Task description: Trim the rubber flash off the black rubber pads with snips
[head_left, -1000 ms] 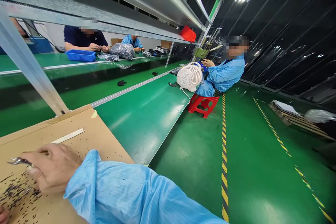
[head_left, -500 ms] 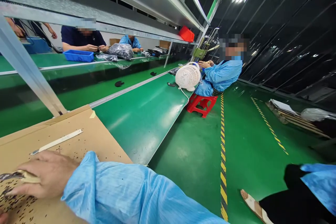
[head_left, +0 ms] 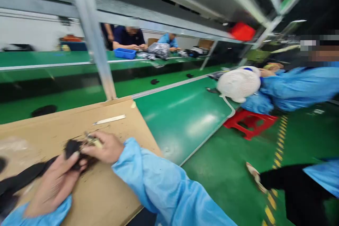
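My left hand (head_left: 57, 180), at the lower left, is closed round a black part (head_left: 72, 148). A small tool with a pale yellow handle (head_left: 95, 142) is gripped in my right hand (head_left: 108, 146), its metal end close to the black part. Motion blur hides whether the two touch. Both hands are over a brown cardboard sheet (head_left: 111, 190). Behind my right hand lies a cream-coloured strip (head_left: 110, 119) with a thin pointed end. Black material (head_left: 31, 174) stretches left from my left hand.
A metal post (head_left: 92, 39) rises behind the cardboard. Right of it runs a green table (head_left: 180, 113) with a white fan (head_left: 238, 84). A person in a blue gown (head_left: 302, 84) sits on a red stool (head_left: 249, 122). Another person's leg (head_left: 296, 187) is at lower right.
The view has swung left, so the scene sits further right. My left hand and the black part have come into view. My right hand still holds the tool.
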A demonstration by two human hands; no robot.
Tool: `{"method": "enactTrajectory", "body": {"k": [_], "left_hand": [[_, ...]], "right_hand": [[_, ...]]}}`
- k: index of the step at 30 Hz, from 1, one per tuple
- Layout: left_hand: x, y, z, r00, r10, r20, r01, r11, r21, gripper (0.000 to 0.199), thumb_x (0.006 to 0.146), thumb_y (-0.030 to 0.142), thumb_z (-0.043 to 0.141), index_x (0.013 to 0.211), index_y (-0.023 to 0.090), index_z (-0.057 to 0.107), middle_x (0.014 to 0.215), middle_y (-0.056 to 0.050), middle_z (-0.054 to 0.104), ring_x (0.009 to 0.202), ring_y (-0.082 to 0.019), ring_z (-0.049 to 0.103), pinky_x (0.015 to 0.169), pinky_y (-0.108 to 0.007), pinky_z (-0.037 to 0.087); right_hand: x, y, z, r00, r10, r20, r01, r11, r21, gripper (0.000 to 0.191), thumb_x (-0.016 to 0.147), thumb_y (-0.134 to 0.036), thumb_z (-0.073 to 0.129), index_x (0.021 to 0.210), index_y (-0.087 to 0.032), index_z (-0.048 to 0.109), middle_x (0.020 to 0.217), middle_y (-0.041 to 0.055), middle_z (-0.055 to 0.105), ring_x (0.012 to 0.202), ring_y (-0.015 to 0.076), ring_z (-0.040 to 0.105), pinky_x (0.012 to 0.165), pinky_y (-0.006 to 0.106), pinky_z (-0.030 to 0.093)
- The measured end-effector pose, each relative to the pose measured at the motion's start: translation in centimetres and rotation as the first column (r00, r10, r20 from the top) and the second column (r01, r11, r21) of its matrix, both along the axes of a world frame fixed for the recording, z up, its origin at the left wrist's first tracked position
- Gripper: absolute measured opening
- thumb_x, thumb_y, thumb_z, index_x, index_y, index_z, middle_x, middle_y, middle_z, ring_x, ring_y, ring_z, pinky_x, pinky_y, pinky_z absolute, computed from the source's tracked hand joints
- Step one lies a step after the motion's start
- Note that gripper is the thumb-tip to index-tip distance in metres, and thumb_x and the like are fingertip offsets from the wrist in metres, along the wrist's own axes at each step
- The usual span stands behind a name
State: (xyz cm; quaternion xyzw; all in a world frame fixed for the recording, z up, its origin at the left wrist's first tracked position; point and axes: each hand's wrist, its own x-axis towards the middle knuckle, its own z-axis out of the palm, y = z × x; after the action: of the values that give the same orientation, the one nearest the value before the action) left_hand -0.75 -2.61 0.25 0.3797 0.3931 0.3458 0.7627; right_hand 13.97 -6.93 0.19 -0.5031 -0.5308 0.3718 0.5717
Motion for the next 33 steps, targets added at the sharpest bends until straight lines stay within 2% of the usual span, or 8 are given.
{"method": "enactTrajectory", "body": {"k": [2,5,7,10,13,15,27,33], "left_hand": [[0.0,-0.3,0.3,0.99,-0.096,0.101,0.096,0.995,0.004,0.042,0.069,0.02,0.077,0.107,0.019,0.062,0.087,0.001,0.063,0.063,-0.011,0.055,0.057,-0.023,0.049],[0.3,0.3,0.3,0.966,0.072,0.249,-0.072,0.997,-0.013,0.033,0.067,0.019,0.078,0.095,0.015,0.06,0.078,0.001,0.061,0.058,-0.01,0.055,0.05,-0.02,0.047],[0.3,1.2,0.2,0.935,0.198,0.293,-0.177,0.979,-0.096,0.027,0.068,0.015,0.077,0.089,0.012,0.059,0.073,0.0,0.06,0.057,-0.009,0.056,0.048,-0.018,0.047],[-0.2,2.0,0.1,0.904,0.282,0.322,-0.232,0.955,-0.184,0.016,0.075,0.012,0.07,0.086,0.011,0.058,0.069,-0.001,0.06,0.055,-0.008,0.057,0.048,-0.016,0.048],[-0.4,2.0,0.1,0.886,0.299,0.353,-0.234,0.948,-0.217,0.011,0.078,0.009,0.066,0.085,0.011,0.057,0.068,-0.002,0.06,0.055,-0.008,0.058,0.047,-0.015,0.049],[-0.4,1.9,0.2,0.882,0.298,0.365,-0.225,0.947,-0.23,0.008,0.08,0.009,0.064,0.084,0.011,0.057,0.068,-0.002,0.06,0.054,-0.008,0.058,0.047,-0.015,0.049],[-0.2,1.7,-0.3,0.881,0.31,0.356,-0.231,0.941,-0.247,0.007,0.081,0.008,0.062,0.087,0.009,0.058,0.07,-0.003,0.061,0.055,-0.008,0.058,0.047,-0.016,0.05],[-0.1,1.7,-0.6,0.881,0.319,0.35,-0.248,0.94,-0.235,0.008,0.08,0.008,0.064,0.084,0.01,0.058,0.07,-0.002,0.06,0.056,-0.008,0.059,0.047,-0.016,0.051]], "right_hand": [[0.3,0.2,-0.2,0.997,0.006,0.077,-0.01,0.998,0.059,0.031,0.081,-0.031,0.064,0.109,-0.017,0.062,0.089,0.0017,0.065,0.078,0.0136,0.061,0.075,0.025,0.049],[1.1,0.8,-0.6,0.96,-0.103,0.26,0.053,0.98,0.19,0.032,0.087,-0.033,0.057,0.114,-0.016,0.059,0.096,0.0066,0.064,0.085,0.0172,0.06,0.082,0.031,0.049],[1.5,1.3,-0.9,0.866,-0.171,0.47,0.032,0.957,0.29,0.031,0.088,-0.032,0.056,0.115,-0.016,0.058,0.102,0.0101,0.063,0.093,0.0214,0.058,0.087,0.037,0.047],[1.7,1.5,-1.0,0.701,-0.236,0.673,-0.023,0.935,0.353,0.03,0.089,-0.035,0.056,0.112,-0.015,0.059,0.101,0.0116,0.063,0.094,0.0243,0.057,0.086,0.039,0.047],[1.4,1.5,-1.2,0.566,-0.299,0.769,-0.035,0.922,0.384,0.03,0.089,-0.036,0.056,0.11,-0.014,0.06,0.096,0.0109,0.063,0.09,0.0248,0.057,0.083,0.038,0.047],[1.1,1.6,-1.3,0.516,-0.336,0.788,-0.019,0.915,0.403,0.03,0.09,-0.036,0.055,0.11,-0.015,0.06,0.095,0.0102,0.064,0.088,0.0244,0.057,0.081,0.037,0.046],[1.0,1.6,-1.6,0.418,-0.389,0.821,0.012,0.906,0.423,0.024,0.092,-0.03,0.052,0.109,-0.017,0.063,0.089,0.0071,0.064,0.081,0.0214,0.056,0.077,0.031,0.044],[1.0,1.6,-1.5,0.41,-0.299,0.862,0.032,0.949,0.315,0.023,0.089,-0.02,0.052,0.11,-0.017,0.063,0.087,0.006,0.064,0.081,0.0207,0.056,0.075,0.029,0.044]]}}
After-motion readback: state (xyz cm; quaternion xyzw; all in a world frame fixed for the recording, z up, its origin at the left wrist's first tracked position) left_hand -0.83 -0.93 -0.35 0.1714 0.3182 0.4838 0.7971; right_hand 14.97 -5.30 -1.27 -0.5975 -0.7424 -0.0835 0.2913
